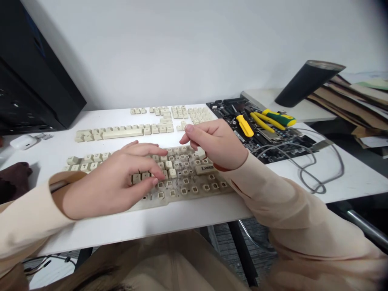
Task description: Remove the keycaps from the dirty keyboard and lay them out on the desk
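Fingers of the left hand [112, 186] lie spread apart on the keycaps [168, 165] of a dirty, half-stripped keyboard [184, 189]; it sits at the near edge of the white counter [145, 222]; the right hand's [218, 143] fingers [197, 128] curl together beside one keycap. Rows of loose keycaps [145, 130] lie beyond; a motherboard [273, 137] carrying a yellow-handled screwdriver [245, 125] lies right.

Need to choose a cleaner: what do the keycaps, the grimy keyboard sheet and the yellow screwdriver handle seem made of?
The keycaps look like hard matte cream plastic, yellowed, with crisp moulded edges. The keyboard sheet looks like translucent rubber or silicone, grimy, with moulded square domes. The screwdriver handle looks like smooth glossy plastic, though the exact type can't be told.
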`<move>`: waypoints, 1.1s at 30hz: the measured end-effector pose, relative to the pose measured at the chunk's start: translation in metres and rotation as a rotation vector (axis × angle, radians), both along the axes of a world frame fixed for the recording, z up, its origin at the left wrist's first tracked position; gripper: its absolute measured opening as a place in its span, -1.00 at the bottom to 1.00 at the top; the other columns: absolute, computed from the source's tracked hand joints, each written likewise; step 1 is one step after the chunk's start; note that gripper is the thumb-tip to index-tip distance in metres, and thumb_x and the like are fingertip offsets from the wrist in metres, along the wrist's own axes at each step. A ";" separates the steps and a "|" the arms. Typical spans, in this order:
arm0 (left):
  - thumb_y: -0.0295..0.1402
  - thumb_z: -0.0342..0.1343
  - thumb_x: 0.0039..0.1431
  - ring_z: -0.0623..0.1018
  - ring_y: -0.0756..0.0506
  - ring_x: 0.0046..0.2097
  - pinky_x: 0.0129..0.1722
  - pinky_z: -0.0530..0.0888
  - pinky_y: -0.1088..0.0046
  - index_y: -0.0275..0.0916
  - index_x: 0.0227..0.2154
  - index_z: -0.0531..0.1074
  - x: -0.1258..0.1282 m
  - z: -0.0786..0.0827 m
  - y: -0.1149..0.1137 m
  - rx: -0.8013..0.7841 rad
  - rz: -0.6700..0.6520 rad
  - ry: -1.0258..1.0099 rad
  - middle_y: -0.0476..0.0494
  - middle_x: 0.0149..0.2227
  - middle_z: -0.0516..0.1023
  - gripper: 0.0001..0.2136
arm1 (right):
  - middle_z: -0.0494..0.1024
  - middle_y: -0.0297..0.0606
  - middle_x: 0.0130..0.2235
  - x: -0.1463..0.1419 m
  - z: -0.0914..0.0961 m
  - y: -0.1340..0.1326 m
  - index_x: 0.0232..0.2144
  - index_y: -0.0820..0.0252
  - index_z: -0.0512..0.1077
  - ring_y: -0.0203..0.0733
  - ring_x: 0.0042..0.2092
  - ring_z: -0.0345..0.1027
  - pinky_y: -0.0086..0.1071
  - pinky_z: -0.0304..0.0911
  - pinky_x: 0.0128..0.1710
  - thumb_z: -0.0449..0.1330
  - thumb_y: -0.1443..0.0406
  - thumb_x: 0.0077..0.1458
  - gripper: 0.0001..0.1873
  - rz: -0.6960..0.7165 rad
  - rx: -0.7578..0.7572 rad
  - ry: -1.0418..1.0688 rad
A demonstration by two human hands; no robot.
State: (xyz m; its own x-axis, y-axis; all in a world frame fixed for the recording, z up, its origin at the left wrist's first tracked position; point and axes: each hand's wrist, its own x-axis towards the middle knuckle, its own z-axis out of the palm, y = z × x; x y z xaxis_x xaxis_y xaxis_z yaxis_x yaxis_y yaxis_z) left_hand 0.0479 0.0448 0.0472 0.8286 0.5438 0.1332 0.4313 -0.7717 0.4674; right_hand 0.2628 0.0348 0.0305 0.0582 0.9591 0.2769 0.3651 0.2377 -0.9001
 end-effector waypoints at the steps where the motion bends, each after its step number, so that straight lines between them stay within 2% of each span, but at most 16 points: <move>1: -0.34 0.02 0.11 0.42 -0.17 0.05 -0.04 0.40 0.28 -0.12 -0.45 0.50 0.000 0.002 -0.001 -0.050 0.028 -0.033 -0.06 -0.04 0.48 -0.84 | 0.24 -0.41 -0.71 0.000 0.000 0.000 -0.67 0.21 0.48 -0.40 -0.60 0.13 -0.46 0.05 -0.54 0.15 0.21 0.08 -0.65 0.004 0.000 0.002; 3: -0.29 0.06 0.10 0.48 -0.15 -0.03 -0.12 0.44 0.34 -0.12 -0.49 0.50 0.001 0.004 -0.002 -0.138 0.053 -0.087 -0.05 -0.15 0.54 -0.85 | 0.23 -0.42 -0.71 0.001 0.000 0.000 -0.67 0.21 0.48 -0.40 -0.59 0.14 -0.46 0.05 -0.54 0.15 0.20 0.08 -0.65 0.012 0.000 0.009; 5: -0.26 0.09 0.08 0.54 -0.11 -0.18 -0.23 0.47 0.40 -0.11 -0.40 0.51 0.002 0.005 -0.003 -0.179 0.099 -0.147 -0.05 -0.28 0.57 -0.88 | 0.23 -0.42 -0.70 0.001 0.000 0.000 -0.67 0.21 0.47 -0.40 -0.59 0.14 -0.45 0.06 -0.53 0.16 0.18 0.08 -0.64 0.018 -0.009 0.020; 7: -0.26 0.08 0.10 0.52 -0.04 -0.40 -0.37 0.44 0.45 -0.13 -0.41 0.50 0.003 0.005 -0.006 -0.155 0.133 -0.185 0.00 -0.47 0.54 -0.88 | 0.22 -0.44 -0.70 -0.001 0.000 0.000 -0.65 0.22 0.46 -0.41 -0.59 0.12 -0.45 0.05 -0.52 0.14 0.18 0.09 -0.64 0.032 -0.027 0.035; 9: -0.25 0.05 0.12 0.45 -0.01 -0.52 -0.41 0.41 0.45 -0.15 -0.49 0.48 0.006 0.007 -0.009 -0.076 0.129 -0.176 0.05 -0.60 0.46 -0.83 | 0.21 -0.46 -0.70 -0.003 -0.001 -0.001 -0.62 0.23 0.45 -0.42 -0.60 0.08 -0.44 0.05 -0.51 0.10 0.18 0.11 -0.65 0.057 -0.035 0.041; 11: -0.23 0.07 0.10 0.48 -0.03 -0.45 -0.32 0.41 0.39 -0.14 -0.38 0.48 0.011 0.009 -0.013 0.036 0.128 -0.155 0.04 -0.55 0.48 -0.85 | 0.18 -0.47 -0.68 -0.007 -0.002 -0.002 -0.60 0.23 0.41 -0.41 -0.58 0.06 -0.45 0.03 -0.51 0.07 0.18 0.12 -0.65 0.084 -0.037 0.023; 13: -0.21 0.11 0.05 0.52 -0.10 -0.27 -0.19 0.41 0.32 -0.14 -0.17 0.41 0.019 0.009 -0.018 0.134 0.170 -0.150 -0.02 -0.35 0.55 -0.73 | 0.20 -0.45 -0.64 -0.011 -0.003 -0.003 -0.58 0.23 0.37 -0.39 -0.55 0.08 -0.44 0.02 -0.50 0.05 0.14 0.11 -0.66 0.106 -0.037 0.005; 16: -0.24 0.11 0.05 0.49 -0.14 -0.11 -0.13 0.41 0.31 -0.17 -0.10 0.29 0.033 0.007 -0.022 0.135 0.223 -0.180 -0.11 -0.14 0.51 -0.66 | 0.29 -0.40 -0.55 -0.015 -0.006 -0.005 -0.54 0.21 0.32 -0.35 -0.46 0.16 -0.42 0.08 -0.44 0.01 0.04 0.11 -0.62 0.155 -0.018 0.031; 21: -0.36 0.11 0.04 0.52 -0.11 -0.16 -0.22 0.45 0.35 -0.17 -0.17 0.20 0.046 -0.001 -0.025 0.042 0.276 -0.249 -0.10 -0.18 0.50 -0.72 | 0.29 -0.40 -0.52 -0.019 -0.013 -0.007 -0.49 0.17 0.25 -0.32 -0.42 0.22 -0.39 0.17 -0.35 0.01 -0.08 0.07 -0.57 0.223 -0.002 0.167; 24: -0.41 0.09 0.05 0.53 -0.07 -0.20 -0.27 0.44 0.41 -0.18 -0.22 0.23 0.048 -0.004 -0.028 0.100 0.264 -0.241 -0.06 -0.22 0.52 -0.77 | 0.27 -0.41 -0.54 -0.021 -0.014 -0.008 -0.46 0.17 0.26 -0.33 -0.44 0.23 -0.41 0.19 -0.40 0.02 -0.05 0.08 -0.60 0.252 -0.027 0.230; 27: -0.46 0.07 0.07 0.52 -0.03 -0.25 -0.28 0.42 0.46 -0.18 -0.26 0.29 0.046 -0.002 -0.028 0.193 0.200 -0.220 -0.01 -0.27 0.53 -0.84 | 0.28 -0.44 -0.58 -0.020 -0.009 -0.010 -0.40 0.18 0.27 -0.36 -0.55 0.19 -0.45 0.16 -0.54 0.00 0.02 0.12 -0.65 0.278 -0.094 0.246; 30: -0.46 0.02 0.10 0.51 -0.03 -0.25 -0.26 0.41 0.46 -0.19 -0.28 0.36 0.037 0.006 -0.018 0.269 0.127 -0.170 -0.03 -0.28 0.54 -0.87 | 0.27 -0.48 -0.63 -0.008 0.000 -0.009 -0.32 0.17 0.29 -0.39 -0.64 0.14 -0.49 0.09 -0.64 0.02 0.12 0.12 -0.76 0.237 -0.137 0.169; 33: -0.38 0.02 0.09 0.50 -0.08 -0.25 -0.24 0.39 0.41 -0.20 -0.31 0.42 0.022 0.018 0.008 0.334 0.230 -0.138 -0.08 -0.29 0.54 -0.87 | 0.28 -0.47 -0.62 0.014 0.003 -0.004 -0.28 0.19 0.32 -0.36 -0.58 0.21 -0.47 0.16 -0.58 0.09 0.21 0.05 -0.80 0.142 -0.054 0.027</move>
